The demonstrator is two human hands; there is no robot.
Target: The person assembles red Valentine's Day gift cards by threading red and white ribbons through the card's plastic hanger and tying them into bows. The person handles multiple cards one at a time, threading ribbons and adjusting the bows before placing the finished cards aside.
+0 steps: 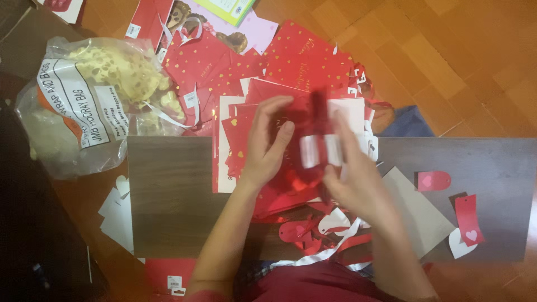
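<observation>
My left hand and my right hand meet over the middle of a dark wooden board. Between them they hold a small red and white paper piece, blurred by motion, with a red ribbon at its top. Left fingers pinch its left side; right fingers grip its right side. Under the hands lies a pile of red gift bags with gold hearts. Red and white ribbons and heart tags lie near the board's front edge.
A clear plastic bag of golden filling sits at left on the wooden floor. More red bags spread behind the board. A grey card, red tags and white cut-outs lie around.
</observation>
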